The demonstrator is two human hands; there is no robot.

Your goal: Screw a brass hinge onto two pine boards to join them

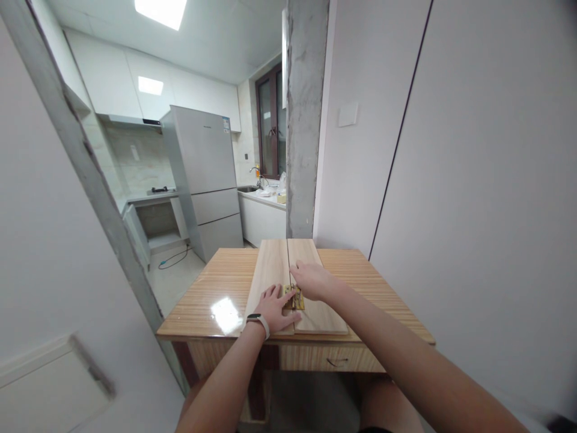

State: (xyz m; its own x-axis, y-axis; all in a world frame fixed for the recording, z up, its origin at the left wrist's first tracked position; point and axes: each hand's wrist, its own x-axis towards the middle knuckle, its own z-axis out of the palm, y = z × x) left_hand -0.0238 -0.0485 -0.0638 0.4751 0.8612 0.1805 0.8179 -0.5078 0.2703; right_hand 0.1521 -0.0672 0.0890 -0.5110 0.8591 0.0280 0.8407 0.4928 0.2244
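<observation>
Two pale wooden boards (274,264) lie side by side along the middle of a striped wooden table (211,288). A small brass hinge (294,298) sits across the seam between them near the front. My left hand (273,310), with a watch band on the wrist, rests flat on the left board with its fingers spread, touching the hinge's left edge. My right hand (312,281) lies palm down on the right board, its fingers reaching over the seam just above the hinge.
The table has a drawer (331,359) under its front edge. A concrete pillar (305,120) stands behind it and a white wall (487,180) to the right. Beyond lie a kitchen with a grey fridge (205,180), a counter and a sink.
</observation>
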